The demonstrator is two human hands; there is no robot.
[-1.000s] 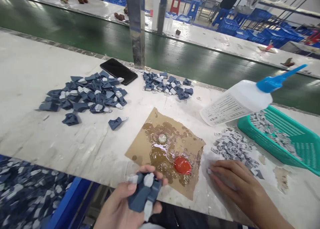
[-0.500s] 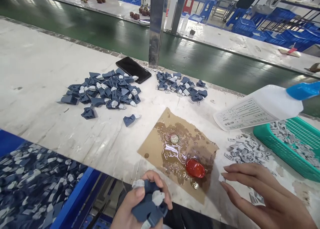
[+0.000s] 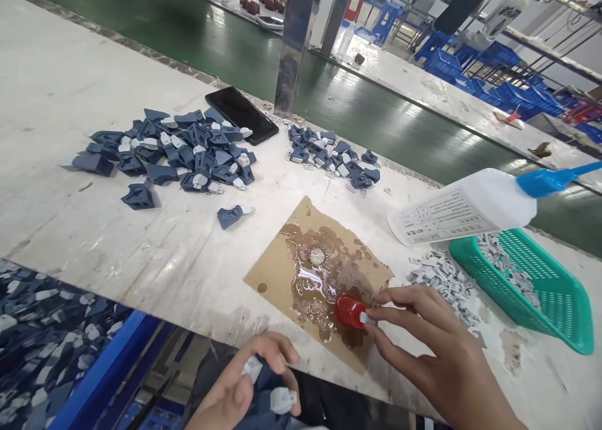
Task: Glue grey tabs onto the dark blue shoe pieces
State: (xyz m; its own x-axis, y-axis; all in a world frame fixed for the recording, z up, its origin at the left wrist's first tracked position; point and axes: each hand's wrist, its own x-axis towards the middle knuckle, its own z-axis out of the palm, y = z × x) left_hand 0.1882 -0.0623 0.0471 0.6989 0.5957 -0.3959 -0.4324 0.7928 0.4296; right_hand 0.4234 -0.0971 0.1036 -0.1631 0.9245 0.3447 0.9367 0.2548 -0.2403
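Observation:
My left hand [image 3: 239,380], at the bottom centre, is curled round several dark blue pieces [image 3: 266,386] with light grey parts on them. Between the fingertips of my right hand [image 3: 423,342] is a small light grey part [image 3: 366,318], held at the right edge of a red cap [image 3: 348,309]. This cap lies on a piece of brown cardboard [image 3: 273,267] wet with clear liquid. A small round pale thing [image 3: 316,256] is also on the cardboard. To the right, loose grey parts [image 3: 439,279] lie beside a green basket [image 3: 555,292] holding more of them.
A white bottle with a blue nozzle [image 3: 465,204] leans over the green basket. Blue pieces form a large pile [image 3: 188,148] and a smaller one [image 3: 333,157] near a black phone [image 3: 242,113]. A metal post [image 3: 294,47] stands behind; a blue bin [image 3: 108,367] is lower left.
My right hand has moved left with the small grey part, from beside the cardboard to the red cap. My left hand is lower, its pieces partly out of view. The camera view has shifted and tilted.

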